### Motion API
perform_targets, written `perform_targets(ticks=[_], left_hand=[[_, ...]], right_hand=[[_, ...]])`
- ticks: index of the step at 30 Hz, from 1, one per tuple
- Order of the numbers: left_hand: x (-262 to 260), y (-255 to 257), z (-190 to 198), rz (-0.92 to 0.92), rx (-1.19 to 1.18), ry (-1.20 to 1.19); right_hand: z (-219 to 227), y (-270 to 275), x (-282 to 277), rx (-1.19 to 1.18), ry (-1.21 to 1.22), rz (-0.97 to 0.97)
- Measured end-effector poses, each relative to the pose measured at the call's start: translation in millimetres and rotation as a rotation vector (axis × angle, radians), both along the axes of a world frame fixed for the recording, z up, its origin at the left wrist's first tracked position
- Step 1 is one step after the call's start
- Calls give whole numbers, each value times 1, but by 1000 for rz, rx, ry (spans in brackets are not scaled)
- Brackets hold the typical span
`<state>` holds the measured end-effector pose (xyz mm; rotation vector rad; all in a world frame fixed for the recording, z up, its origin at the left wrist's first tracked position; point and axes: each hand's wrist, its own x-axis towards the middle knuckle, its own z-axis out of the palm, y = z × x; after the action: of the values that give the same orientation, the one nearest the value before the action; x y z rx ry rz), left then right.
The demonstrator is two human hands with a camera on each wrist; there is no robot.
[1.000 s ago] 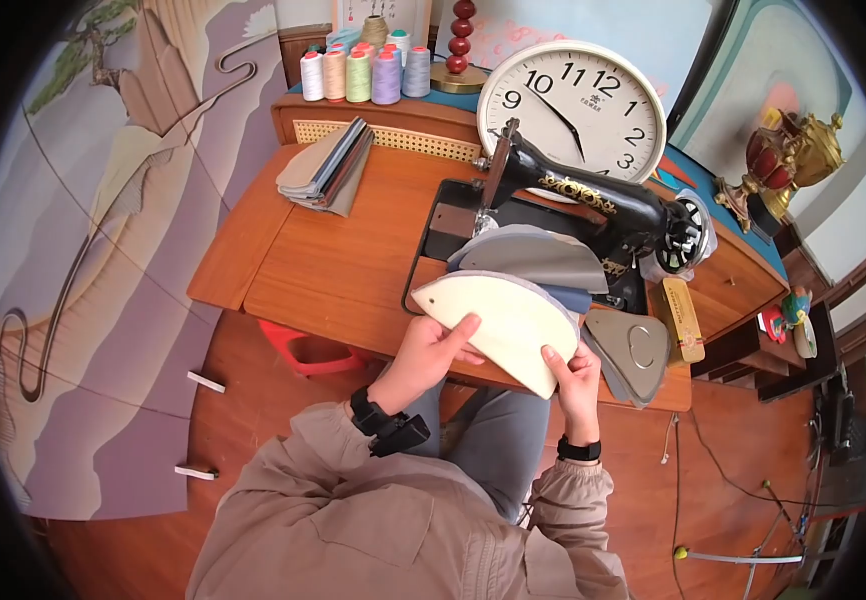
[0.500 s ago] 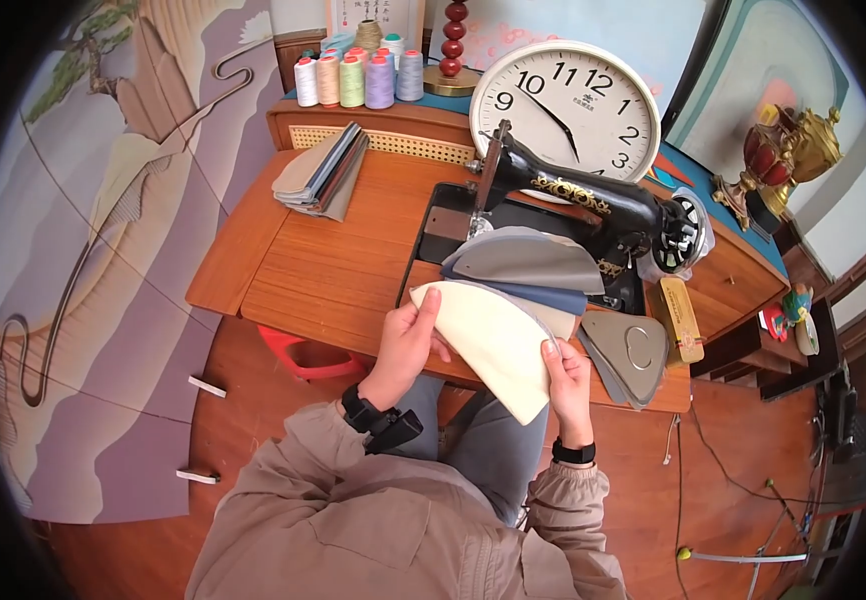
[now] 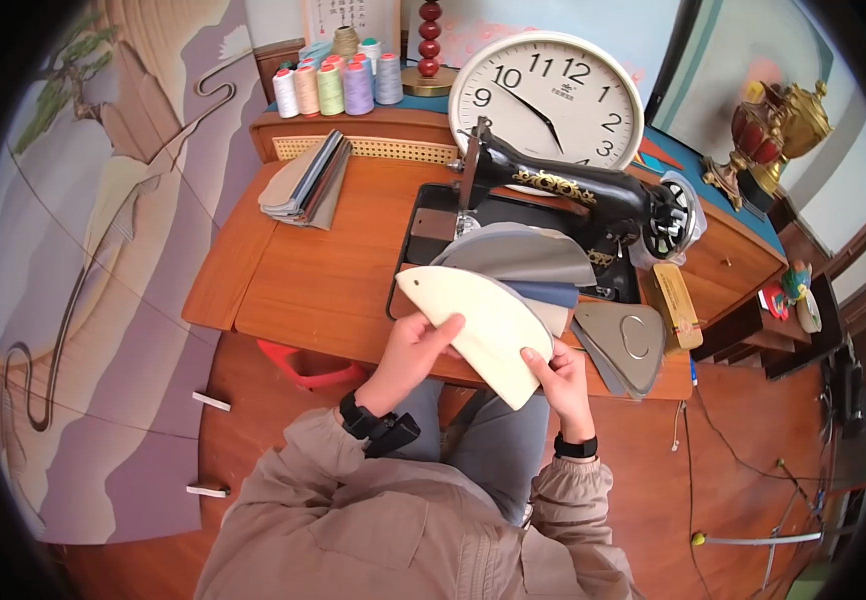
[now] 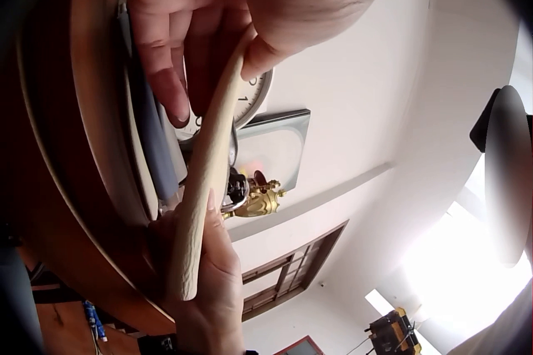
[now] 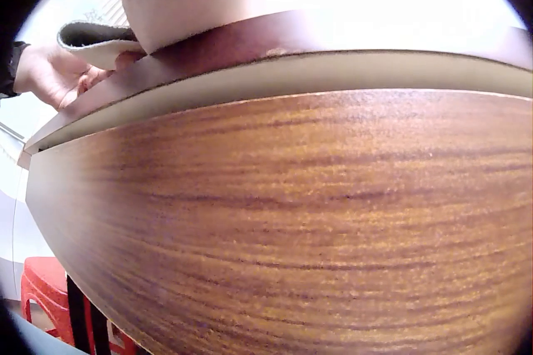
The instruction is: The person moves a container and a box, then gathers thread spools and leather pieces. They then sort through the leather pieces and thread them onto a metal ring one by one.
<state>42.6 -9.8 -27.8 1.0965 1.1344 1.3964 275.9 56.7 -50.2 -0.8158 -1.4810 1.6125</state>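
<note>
Both hands hold a cream half-moon piece of sheet material (image 3: 483,330) over the front edge of the sewing table. Its curved side faces the machine, and a small dark hole shows near its left tip. My left hand (image 3: 415,348) pinches its lower left edge, thumb on top. At the right end my right hand (image 3: 563,385) grips it, thumb on the cream face and fingers underneath. The left wrist view shows the cream piece (image 4: 208,172) nearly edge-on; in the right wrist view its grey underside (image 5: 87,34) shows. Just beyond lie grey curved pieces (image 3: 528,255).
A black sewing machine (image 3: 553,180) stands behind the pieces. To the right are grey-brown pieces (image 3: 598,325) bearing a ring shape and a yellow tin (image 3: 675,305). A stack of cut pieces (image 3: 298,185) lies at left. Thread spools (image 3: 358,90) and a clock (image 3: 593,100) stand behind.
The cream piece tipped toward me half a second ago and now lies flatter, its hole visible again. My left thumb has shifted from its tip down to the lower edge.
</note>
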Motion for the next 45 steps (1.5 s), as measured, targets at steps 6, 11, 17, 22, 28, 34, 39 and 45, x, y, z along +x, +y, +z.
perform_targets(ticks=[6, 11, 17, 22, 28, 34, 39, 45], left_hand=[[-12, 3, 16, 166, -16, -238], [-18, 14, 14, 315, -15, -227], [-21, 34, 36, 149, -24, -198], [-3, 46, 52, -62, -112, -61], [10, 66, 42, 94, 32, -19], [34, 100, 32, 174, 0, -183], [37, 121, 13, 99, -145, -320], [27, 94, 21, 80, -347, 151]], right_hand=[[3, 1, 0, -57, 4, 16], [14, -4, -4, 136, -7, 64], [-6, 5, -3, 4, 267, -128], [6, 4, 0, -35, 374, -153], [15, 4, 2, -91, 400, -128], [-2, 10, 3, -211, 556, -112], [-7, 10, 4, -238, 602, -48], [-8, 8, 3, -248, 612, 25]])
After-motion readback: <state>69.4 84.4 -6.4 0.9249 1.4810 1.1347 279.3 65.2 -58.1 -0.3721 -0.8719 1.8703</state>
